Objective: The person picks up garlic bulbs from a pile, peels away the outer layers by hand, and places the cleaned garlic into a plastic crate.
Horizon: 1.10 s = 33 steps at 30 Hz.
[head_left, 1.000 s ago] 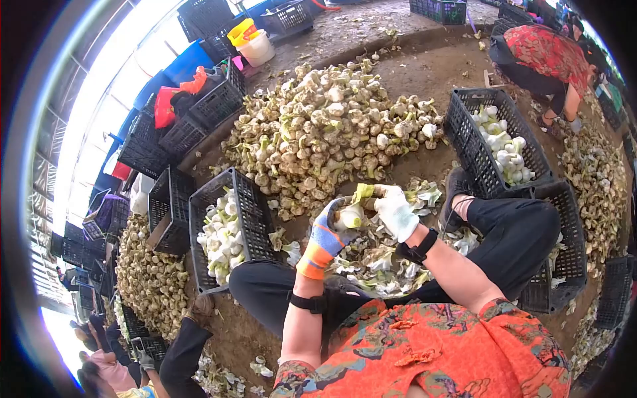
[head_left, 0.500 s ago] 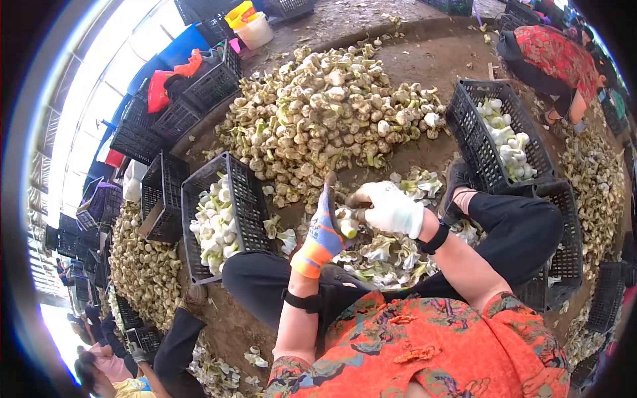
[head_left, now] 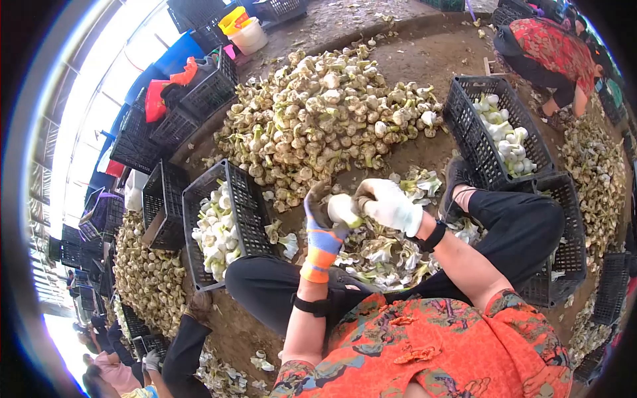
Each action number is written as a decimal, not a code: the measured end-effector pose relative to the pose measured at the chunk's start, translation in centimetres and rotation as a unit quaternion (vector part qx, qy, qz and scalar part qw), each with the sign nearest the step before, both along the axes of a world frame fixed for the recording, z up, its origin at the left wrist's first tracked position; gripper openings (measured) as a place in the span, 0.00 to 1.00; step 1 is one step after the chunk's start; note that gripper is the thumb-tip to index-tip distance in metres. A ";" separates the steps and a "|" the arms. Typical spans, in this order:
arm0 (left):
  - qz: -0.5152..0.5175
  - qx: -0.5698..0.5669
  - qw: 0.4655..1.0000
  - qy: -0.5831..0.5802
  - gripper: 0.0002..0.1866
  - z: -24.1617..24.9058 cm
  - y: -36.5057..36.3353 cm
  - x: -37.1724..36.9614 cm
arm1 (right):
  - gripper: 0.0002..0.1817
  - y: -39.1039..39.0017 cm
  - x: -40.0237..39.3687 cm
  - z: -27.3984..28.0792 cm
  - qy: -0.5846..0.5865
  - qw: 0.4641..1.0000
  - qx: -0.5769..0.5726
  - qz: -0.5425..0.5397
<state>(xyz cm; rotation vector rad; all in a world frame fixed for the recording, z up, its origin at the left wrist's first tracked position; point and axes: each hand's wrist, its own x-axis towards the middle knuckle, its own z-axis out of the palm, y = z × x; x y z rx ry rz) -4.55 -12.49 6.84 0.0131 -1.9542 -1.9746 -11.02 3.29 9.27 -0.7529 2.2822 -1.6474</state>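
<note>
The step in hand looks like stripping skin from one bulb (head_left: pixel 343 209). It sits in the grasp of the left hand (head_left: pixel 321 233), above the peelings (head_left: pixel 388 255) and on the near side of the heap (head_left: pixel 312 119). The right hand (head_left: pixel 393 207) is close beside it, fingers bent towards its right side; whether they pinch anything, I cannot tell. The bulb looks mostly white, so the next move calls for a steady left hold and a light right-hand touch on any loose skin.
</note>
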 end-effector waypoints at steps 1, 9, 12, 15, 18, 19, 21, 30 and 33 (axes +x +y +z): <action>0.065 0.029 0.997 -0.022 0.43 -1.0 -0.3 -0.5 | 0.07 0.0 0.0 -0.4 -0.031 0.998 -0.041 -0.018; 0.048 0.332 0.941 -0.038 0.12 -2.7 0.2 -0.3 | 0.09 -0.4 -0.3 -3.0 0.118 0.981 0.075 -0.133; -0.004 0.385 0.922 -0.047 0.12 -3.9 -0.2 -0.4 | 0.12 0.5 -2.4 -6.3 0.071 0.968 0.140 -0.198; -0.058 0.448 0.892 -0.008 0.14 -1.4 -0.6 -1.1 | 0.15 4.2 -4.1 -9.6 -0.014 0.945 0.278 -0.173; -0.078 0.403 0.912 0.011 0.15 -3.7 -1.2 -2.2 | 0.24 4.2 -4.6 -11.6 -0.137 0.977 0.122 -0.110; -0.057 0.367 0.929 -0.013 0.15 -4.4 -1.0 -2.3 | 0.25 3.5 -4.1 -10.9 -0.148 0.983 0.019 -0.111; -0.038 0.272 0.962 -0.004 0.15 -4.4 0.2 -2.9 | 0.21 1.7 -3.2 -7.4 -0.294 0.913 -0.281 -0.040; -0.143 0.440 0.884 -0.065 0.18 -6.0 0.8 -4.5 | 0.08 1.2 -3.4 -6.0 -0.441 0.774 -0.448 -0.074; -0.155 0.584 0.794 -0.059 0.17 -4.3 0.2 -4.6 | 0.10 2.4 -4.8 -9.7 -0.458 0.709 -0.523 -0.118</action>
